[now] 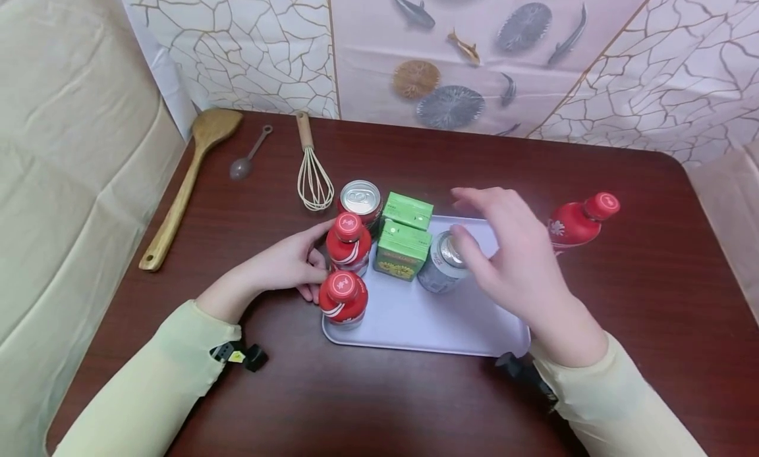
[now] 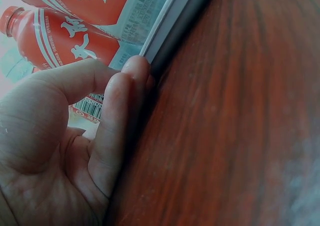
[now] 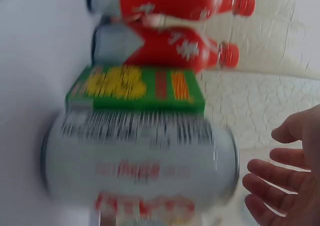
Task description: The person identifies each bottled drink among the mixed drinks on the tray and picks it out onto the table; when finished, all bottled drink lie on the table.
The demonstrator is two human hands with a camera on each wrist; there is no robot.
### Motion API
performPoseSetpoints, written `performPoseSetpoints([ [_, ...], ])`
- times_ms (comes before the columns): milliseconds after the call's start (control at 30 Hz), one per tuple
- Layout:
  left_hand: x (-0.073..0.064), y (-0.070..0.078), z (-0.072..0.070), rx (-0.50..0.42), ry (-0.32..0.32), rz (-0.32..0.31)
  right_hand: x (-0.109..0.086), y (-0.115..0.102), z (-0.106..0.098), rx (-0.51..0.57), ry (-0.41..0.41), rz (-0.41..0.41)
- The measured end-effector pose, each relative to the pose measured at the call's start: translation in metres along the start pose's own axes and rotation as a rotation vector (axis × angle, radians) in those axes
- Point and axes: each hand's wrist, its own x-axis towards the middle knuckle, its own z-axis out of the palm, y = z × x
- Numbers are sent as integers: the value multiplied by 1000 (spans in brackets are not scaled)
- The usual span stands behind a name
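Pinching the lilac rectangular tray (image 1: 409,325) left of centre, the left hand (image 1: 290,263) seemingly steadies it; the right hand (image 1: 516,259), fingers apart, hovers by the silver metal can (image 1: 437,272).

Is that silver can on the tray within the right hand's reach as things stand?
Likely yes: the open right hand hovers close to the silver can, and nothing appears to stand between them.

Silver can (image 1: 439,277) – upright on lilac tray (image 1: 415,328), rt of 2 green ctns (image 1: 406,241) & 2 red btls (image 1: 347,247).
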Motion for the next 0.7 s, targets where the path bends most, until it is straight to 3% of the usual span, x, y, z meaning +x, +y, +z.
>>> performPoseSetpoints([
  [200, 0, 2, 1, 8, 4, -3, 5, -18, 17, 123, -127, 9],
  [533, 0, 1, 0, 1, 1, -2, 5, -41, 42, 368, -235, -57],
  [700, -1, 1, -1, 1, 1, -6, 4, -46, 49, 431, -300, -93],
])
